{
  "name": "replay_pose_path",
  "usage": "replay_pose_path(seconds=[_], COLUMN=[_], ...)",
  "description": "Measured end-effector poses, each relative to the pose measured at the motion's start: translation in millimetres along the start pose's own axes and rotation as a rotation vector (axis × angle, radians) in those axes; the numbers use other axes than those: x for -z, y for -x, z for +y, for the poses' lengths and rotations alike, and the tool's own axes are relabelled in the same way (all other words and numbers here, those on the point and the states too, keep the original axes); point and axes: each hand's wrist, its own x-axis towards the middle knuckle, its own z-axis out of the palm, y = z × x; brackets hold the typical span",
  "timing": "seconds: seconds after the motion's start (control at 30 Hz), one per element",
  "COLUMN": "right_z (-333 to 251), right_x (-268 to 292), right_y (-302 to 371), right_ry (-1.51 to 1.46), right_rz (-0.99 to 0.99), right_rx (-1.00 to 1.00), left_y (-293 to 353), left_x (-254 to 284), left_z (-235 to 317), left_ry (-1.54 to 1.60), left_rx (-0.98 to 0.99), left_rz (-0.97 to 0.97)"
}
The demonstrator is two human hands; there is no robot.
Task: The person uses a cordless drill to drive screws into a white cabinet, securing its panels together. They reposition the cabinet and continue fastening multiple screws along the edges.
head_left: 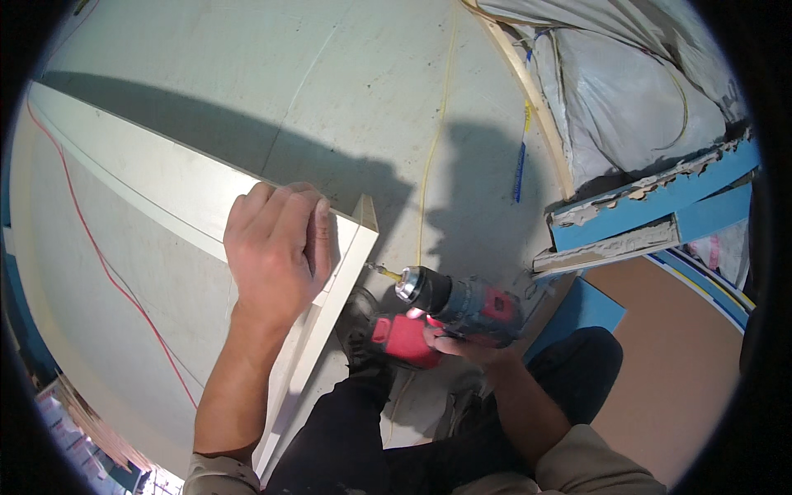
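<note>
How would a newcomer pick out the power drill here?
Find the long pale frame running from the upper left to mid-picture. Just right of its corner there is the power drill, its thin bit pointing left toward the frame. A silver chuck and bright red base set it apart from the dark shoe beside it.

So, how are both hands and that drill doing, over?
Left hand curled over pale board, near its end. Right hand holding drill; bit close to board's end, contact unclear. Dark shoe nearby.
</note>
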Motion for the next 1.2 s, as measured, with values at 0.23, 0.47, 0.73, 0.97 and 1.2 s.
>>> replay_pose_path(seconds=[0.23,0.47,0.73,0.97,1.2], right_z=[-10,-56,-132,-123,-256], right_x=[-11,32,23,0,-96], right_y=[5,108,134,153,138], right_ry=[-0.051,0.198,-0.029,-0.391,0.245], right_rz=[0.001,0.140,0.572,0.886,0.563], right_rx=[-0.001,-0.010,0.064,-0.227,-0.069], left_y=[3,75,198,195,173], left_x=[5,68,68,66,112], left_z=[-3,43,70,61,85], left_ry=[0.008,0.140,-0.172,-0.160,-0.276], left_rx=[-0.027,0.443,0.678,0.632,0.876], left_rz=[0.052,0.090,-0.396,-0.390,-0.800])
